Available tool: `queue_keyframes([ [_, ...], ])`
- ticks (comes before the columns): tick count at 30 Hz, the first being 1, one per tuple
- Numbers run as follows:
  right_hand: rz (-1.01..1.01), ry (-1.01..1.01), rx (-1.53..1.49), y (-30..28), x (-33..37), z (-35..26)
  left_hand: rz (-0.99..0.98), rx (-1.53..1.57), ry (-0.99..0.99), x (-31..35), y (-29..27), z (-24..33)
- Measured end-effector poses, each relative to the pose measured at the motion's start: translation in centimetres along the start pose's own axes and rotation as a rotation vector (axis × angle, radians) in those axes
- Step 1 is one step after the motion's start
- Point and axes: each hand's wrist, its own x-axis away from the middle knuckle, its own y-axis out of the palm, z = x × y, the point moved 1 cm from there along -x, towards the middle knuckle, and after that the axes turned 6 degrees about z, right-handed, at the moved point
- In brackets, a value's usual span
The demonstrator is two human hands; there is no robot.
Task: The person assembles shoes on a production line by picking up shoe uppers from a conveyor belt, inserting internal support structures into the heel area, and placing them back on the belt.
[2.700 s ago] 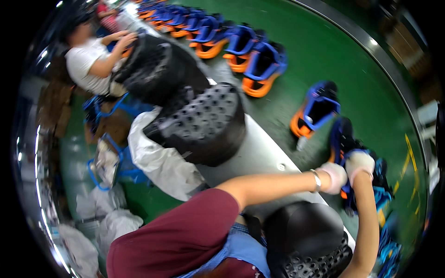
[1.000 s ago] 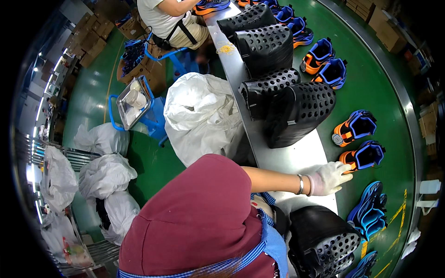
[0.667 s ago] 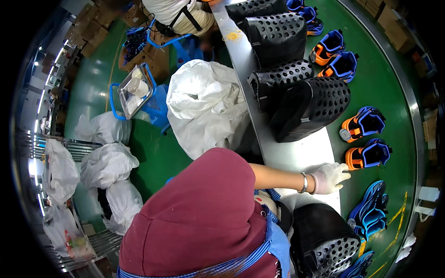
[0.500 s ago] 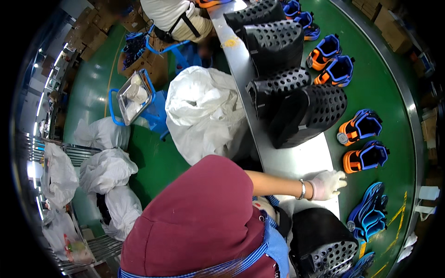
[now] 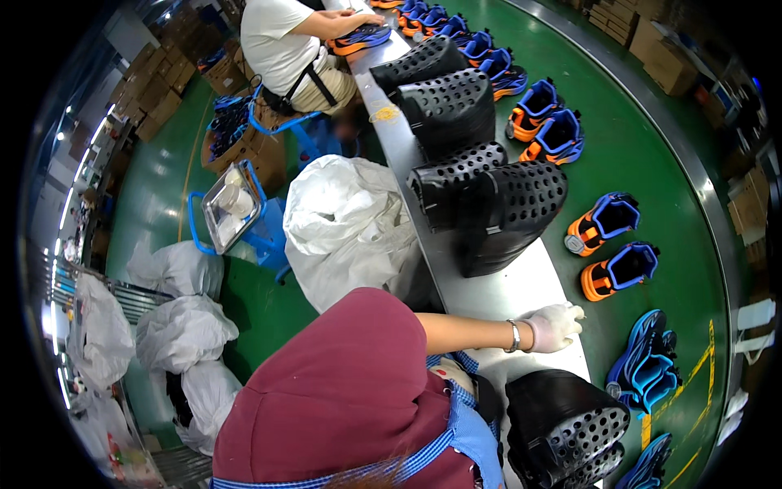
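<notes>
My left hand [image 5: 552,328], in a pale glove with a bracelet at the wrist, lies palm down on the metal ledge [image 5: 521,281] beside the green belt. Its fingers are partly bent at the ledge's belt-side edge, and nothing shows in them. On the belt beyond it stands a pair of orange, black and blue shoes, the closer one a shoe [image 5: 617,271] with its heel toward me. Blue shoes [image 5: 643,367] sit farther down. Just below the hand is a black rounded cover dotted with holes [image 5: 562,416]. My right hand is out of view.
More black perforated covers [image 5: 521,204] stand along the ledge. A large white sack [image 5: 346,220] is beside it, near a blue stool [image 5: 273,236] holding a metal tray. A co-worker [image 5: 281,49] sits farther along, hands on a shoe [image 5: 360,38]. White bags [image 5: 187,326] lie at the left.
The view has swung, so more of the co-worker shows at the top. My left hand has drawn back slightly from the belt, its fingers more bent.
</notes>
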Motion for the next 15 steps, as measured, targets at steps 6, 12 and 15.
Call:
queue_keyframes([
  [6, 0.024, 0.065, -0.004, -1.5, 1.7, 2.2, 0.009, 0.209, -0.057, -1.2, -1.4, -0.3],
  [12, 0.047, 0.141, 0.036, -4.9, 4.2, 4.5, 0.291, 0.268, 0.093, -3.4, -4.1, 1.4],
  [15, 0.062, 0.197, 0.068, -7.3, 6.0, 5.4, 0.266, 0.279, 0.117, -4.8, -6.2, 3.8],
])
